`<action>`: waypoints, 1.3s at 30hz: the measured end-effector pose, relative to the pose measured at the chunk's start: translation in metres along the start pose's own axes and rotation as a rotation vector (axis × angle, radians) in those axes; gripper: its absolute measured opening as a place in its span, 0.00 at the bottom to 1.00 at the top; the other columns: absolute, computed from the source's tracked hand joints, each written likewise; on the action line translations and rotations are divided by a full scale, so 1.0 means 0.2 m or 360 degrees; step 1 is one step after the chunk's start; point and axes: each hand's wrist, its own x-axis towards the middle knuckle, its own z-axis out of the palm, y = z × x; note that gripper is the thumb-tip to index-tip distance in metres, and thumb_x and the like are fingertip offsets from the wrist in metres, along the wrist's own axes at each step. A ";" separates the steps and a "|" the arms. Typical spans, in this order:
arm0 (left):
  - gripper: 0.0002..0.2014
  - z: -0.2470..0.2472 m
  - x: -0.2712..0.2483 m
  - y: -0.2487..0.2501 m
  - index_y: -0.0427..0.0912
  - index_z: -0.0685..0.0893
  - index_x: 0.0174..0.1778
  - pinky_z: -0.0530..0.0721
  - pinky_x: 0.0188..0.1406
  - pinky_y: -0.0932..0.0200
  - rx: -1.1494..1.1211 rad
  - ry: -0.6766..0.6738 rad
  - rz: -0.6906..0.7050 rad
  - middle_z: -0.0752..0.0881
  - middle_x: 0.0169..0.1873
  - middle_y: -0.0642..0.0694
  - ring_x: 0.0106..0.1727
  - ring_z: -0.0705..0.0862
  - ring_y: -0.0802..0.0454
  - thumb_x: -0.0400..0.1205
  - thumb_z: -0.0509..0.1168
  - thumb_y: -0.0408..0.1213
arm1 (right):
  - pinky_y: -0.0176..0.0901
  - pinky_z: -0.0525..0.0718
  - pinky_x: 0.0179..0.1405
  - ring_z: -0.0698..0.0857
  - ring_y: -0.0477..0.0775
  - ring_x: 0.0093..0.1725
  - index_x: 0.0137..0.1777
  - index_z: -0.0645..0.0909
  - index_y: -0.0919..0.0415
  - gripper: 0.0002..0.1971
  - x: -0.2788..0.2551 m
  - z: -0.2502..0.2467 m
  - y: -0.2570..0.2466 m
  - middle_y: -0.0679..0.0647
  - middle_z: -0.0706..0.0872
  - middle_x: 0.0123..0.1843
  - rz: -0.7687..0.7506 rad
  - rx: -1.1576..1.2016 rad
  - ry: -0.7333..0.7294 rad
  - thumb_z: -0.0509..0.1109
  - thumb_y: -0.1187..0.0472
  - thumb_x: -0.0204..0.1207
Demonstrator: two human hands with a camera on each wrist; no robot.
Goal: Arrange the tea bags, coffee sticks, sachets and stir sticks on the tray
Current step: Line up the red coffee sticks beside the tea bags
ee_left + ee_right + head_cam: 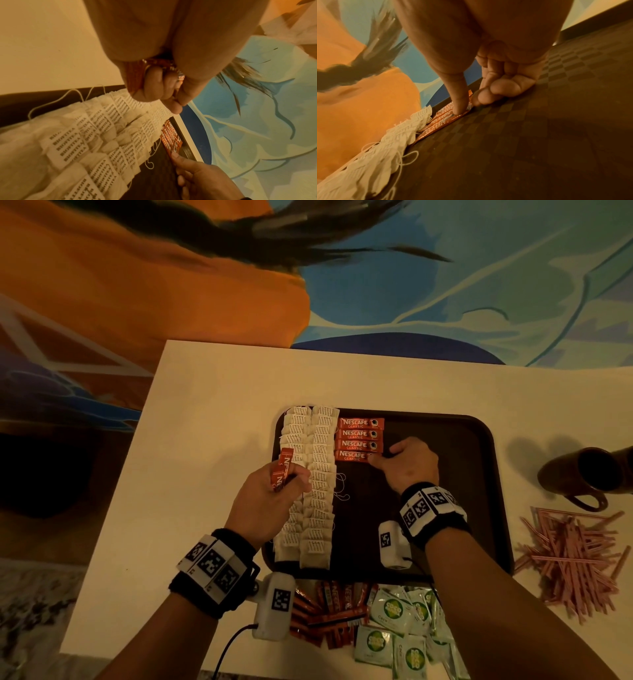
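Observation:
A dark brown tray (pixel 445 474) holds two columns of white tea bags (pixel 318 474) along its left side. Beside them, several red coffee sticks (pixel 356 434) lie stacked in a column. My right hand (pixel 383 457) pinches the right end of the nearest stick (pixel 351 456), which lies flat on the tray. In the right wrist view the thumb (pixel 458 108) presses on that stick (pixel 440 124), with the other fingers curled beside it. My left hand (pixel 291 477) hovers over the tea bags, gripping a few more coffee sticks (pixel 283 467), also seen in the left wrist view (pixel 133 75).
On the white table (pixel 205 440), loose coffee sticks (pixel 329 611) and green sachets (pixel 404 631) lie in front of the tray. A heap of pink stir sticks (pixel 568 556) is at the right, with a dark brown jug (pixel 589 474) behind it. The tray's right half is bare.

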 end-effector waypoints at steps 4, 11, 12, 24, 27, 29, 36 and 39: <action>0.05 0.00 0.00 0.00 0.51 0.90 0.42 0.76 0.46 0.51 -0.0005 -0.0010 0.0010 0.90 0.42 0.59 0.33 0.81 0.67 0.83 0.71 0.39 | 0.55 0.90 0.57 0.87 0.57 0.59 0.64 0.82 0.56 0.28 0.01 0.00 0.00 0.56 0.87 0.62 0.0009 0.0005 -0.0014 0.86 0.46 0.69; 0.06 0.01 -0.01 0.03 0.52 0.90 0.43 0.76 0.39 0.54 0.0002 -0.0043 0.0003 0.92 0.45 0.51 0.29 0.78 0.64 0.84 0.70 0.41 | 0.52 0.89 0.55 0.87 0.55 0.57 0.65 0.82 0.56 0.28 0.01 -0.03 0.01 0.55 0.87 0.62 -0.0020 0.0065 -0.0019 0.85 0.45 0.69; 0.06 0.01 -0.01 0.03 0.52 0.90 0.44 0.76 0.35 0.54 -0.0005 -0.0062 -0.0008 0.92 0.44 0.49 0.28 0.77 0.60 0.85 0.69 0.41 | 0.48 0.88 0.50 0.87 0.53 0.55 0.64 0.82 0.56 0.27 0.00 -0.04 0.01 0.55 0.87 0.61 -0.0046 0.0076 0.0002 0.84 0.45 0.70; 0.10 0.09 -0.04 0.15 0.43 0.85 0.59 0.76 0.26 0.62 0.0008 -0.0714 -0.0016 0.94 0.49 0.44 0.29 0.83 0.53 0.91 0.61 0.44 | 0.45 0.89 0.55 0.92 0.46 0.50 0.54 0.92 0.51 0.07 -0.33 -0.11 -0.15 0.46 0.94 0.48 -0.0959 0.0623 -0.0853 0.79 0.62 0.78; 0.12 0.08 -0.05 0.14 0.41 0.85 0.60 0.78 0.29 0.60 0.0024 -0.0752 -0.0048 0.94 0.50 0.46 0.32 0.83 0.52 0.91 0.62 0.45 | 0.39 0.87 0.46 0.90 0.44 0.43 0.49 0.92 0.55 0.04 -0.32 -0.13 -0.13 0.47 0.93 0.43 -0.0949 0.0647 -0.0856 0.78 0.65 0.79; 0.12 0.07 -0.04 0.13 0.43 0.86 0.60 0.77 0.30 0.59 0.0020 -0.0737 -0.0060 0.94 0.50 0.46 0.33 0.83 0.52 0.90 0.63 0.45 | 0.40 0.84 0.37 0.89 0.46 0.40 0.48 0.91 0.57 0.02 -0.31 -0.15 -0.11 0.49 0.93 0.41 -0.0900 0.0690 -0.0794 0.78 0.64 0.80; 0.11 0.02 -0.01 0.10 0.53 0.91 0.53 0.76 0.37 0.62 0.0297 -0.0373 0.0114 0.91 0.39 0.61 0.32 0.81 0.67 0.88 0.64 0.51 | 0.62 0.93 0.51 0.92 0.58 0.52 0.57 0.86 0.57 0.06 -0.26 -0.21 -0.04 0.56 0.92 0.53 -0.0752 0.0845 -0.0686 0.69 0.65 0.86; 0.12 0.04 0.00 0.14 0.52 0.90 0.51 0.75 0.39 0.63 0.0219 -0.0321 0.0150 0.92 0.46 0.58 0.36 0.83 0.71 0.88 0.64 0.52 | 0.70 0.92 0.49 0.93 0.63 0.52 0.59 0.87 0.46 0.10 -0.28 -0.18 -0.05 0.53 0.90 0.55 -0.0857 0.0688 -0.0753 0.69 0.62 0.87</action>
